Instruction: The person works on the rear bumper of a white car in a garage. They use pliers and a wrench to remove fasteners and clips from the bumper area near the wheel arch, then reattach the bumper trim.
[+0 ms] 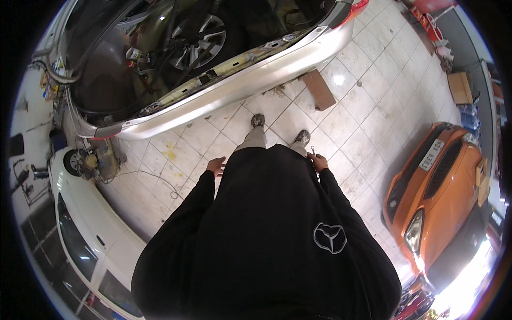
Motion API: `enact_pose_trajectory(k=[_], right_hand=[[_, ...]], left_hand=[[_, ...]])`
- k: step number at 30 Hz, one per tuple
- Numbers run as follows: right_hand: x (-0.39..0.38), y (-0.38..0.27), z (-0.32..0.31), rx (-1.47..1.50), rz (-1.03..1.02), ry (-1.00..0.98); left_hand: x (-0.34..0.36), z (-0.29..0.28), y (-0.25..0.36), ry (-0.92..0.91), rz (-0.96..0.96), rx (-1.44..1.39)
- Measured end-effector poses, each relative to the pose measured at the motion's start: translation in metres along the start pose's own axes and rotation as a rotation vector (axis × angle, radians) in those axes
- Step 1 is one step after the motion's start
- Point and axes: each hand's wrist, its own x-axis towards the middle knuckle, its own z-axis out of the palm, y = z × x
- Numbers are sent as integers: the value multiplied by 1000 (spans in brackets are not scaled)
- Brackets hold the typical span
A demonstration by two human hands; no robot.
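My right hand (320, 162) hangs beside my right thigh, closed around a small metal wrench (313, 151) whose ring-shaped end sticks out past the fingers. On the other side, my left hand (216, 166) hangs by my left hip with its fingers apart and nothing in it. In front of my shoes stands a silver-white car's rear bumper (234, 88), apart from both hands. Behind that bumper the boot is open, with an alloy wheel (216, 42) and a small white tub (133, 54) inside.
A brown board (319, 89) lies on the tiled floor by the bumper. An orange car (453, 186) stands at the right, a white car (114, 229) at the left. Near the white car, a machine (106, 162) trails a thin cable (154, 175). Cardboard boxes (460, 88) line the right wall.
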Motion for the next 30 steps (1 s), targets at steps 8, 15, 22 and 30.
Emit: enact_pose_trajectory(k=[8, 15, 22, 30], right_hand=[[19, -43, -113, 75, 28, -75], [32, -23, -191, -64, 74, -102], [42, -7, -193, -137, 92, -186], [37, -14, -174, -172, 52, -236]], left_hand=[[-24, 105, -13, 106, 95, -251], [-15, 195, -38, 103, 397, 26], [-20, 223, -133, 507, 753, 493], [-43, 244, -137, 370, 477, 0]])
